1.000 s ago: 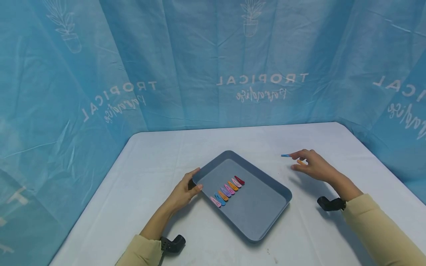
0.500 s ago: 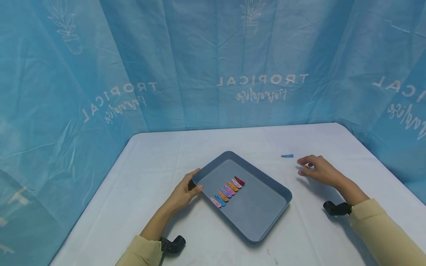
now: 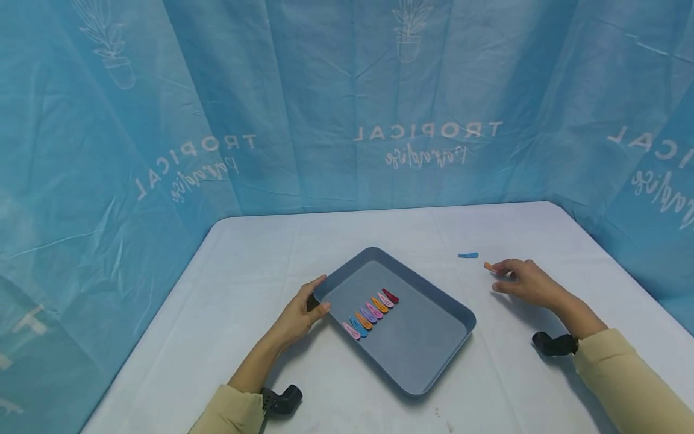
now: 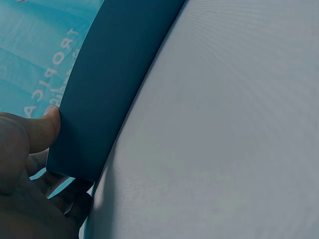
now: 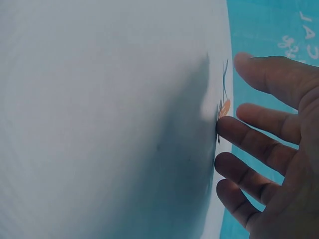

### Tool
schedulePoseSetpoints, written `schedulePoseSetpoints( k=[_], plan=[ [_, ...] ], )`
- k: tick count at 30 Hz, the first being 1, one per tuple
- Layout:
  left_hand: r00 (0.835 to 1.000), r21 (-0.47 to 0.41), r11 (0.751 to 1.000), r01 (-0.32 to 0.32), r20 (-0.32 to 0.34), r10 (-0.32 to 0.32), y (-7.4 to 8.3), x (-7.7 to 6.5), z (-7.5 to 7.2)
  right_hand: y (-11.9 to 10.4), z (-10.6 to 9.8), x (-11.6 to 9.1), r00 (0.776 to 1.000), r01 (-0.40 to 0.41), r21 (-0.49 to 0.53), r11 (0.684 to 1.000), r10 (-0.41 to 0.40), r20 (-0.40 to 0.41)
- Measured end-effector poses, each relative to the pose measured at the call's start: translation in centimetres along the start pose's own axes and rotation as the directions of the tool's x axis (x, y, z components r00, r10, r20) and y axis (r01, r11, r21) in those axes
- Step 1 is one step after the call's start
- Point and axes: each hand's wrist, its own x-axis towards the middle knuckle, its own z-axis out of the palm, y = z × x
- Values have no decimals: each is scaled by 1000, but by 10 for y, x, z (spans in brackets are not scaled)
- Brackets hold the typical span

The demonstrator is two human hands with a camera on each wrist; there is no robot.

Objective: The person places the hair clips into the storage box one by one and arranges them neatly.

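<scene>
My left hand point(image 3: 295, 313) grips the left corner of a grey-blue tray point(image 3: 434, 355), thumb at the rim and fingers round the outside. In the left wrist view the tray's wall point(image 4: 99, 99) lies against that thumb. A diagonal row of several snap hair clips lies inside, from a pink hair clip point(image 3: 351, 330) near the left wall to a red hair clip point(image 3: 390, 295). My right hand point(image 3: 528, 283) is spread beside an orange hair clip point(image 3: 490, 267) on the table, fingertips at its right end. Thumb and fingers stand apart in the right wrist view. A blue hair clip point(image 3: 468, 255) lies farther left.
A white cloth covers the table point(image 3: 260, 253). Blue printed curtains point(image 3: 325, 108) hang behind the table and at both sides. Each wrist wears a black camera, such as the right wrist camera point(image 3: 553, 344).
My right hand has drawn back to the right, away from the blue hair clip, whose right end it covered. The orange hair clip now shows left of its fingertips. Left hand and tray stay put.
</scene>
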Motion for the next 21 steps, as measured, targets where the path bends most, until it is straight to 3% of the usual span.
schedulePoseSetpoints(
  k=[11, 21],
  plan=[
    [1000, 15, 1000, 3, -2, -3, -1, -1, 1, 6, 0, 4, 998, -60, 7, 998, 60, -3],
    [1000, 20, 1000, 11, -5, -11, 2, -1, 0, 6, -2, 15, 999, -41, -15, 999, 40, -12]
  ],
)
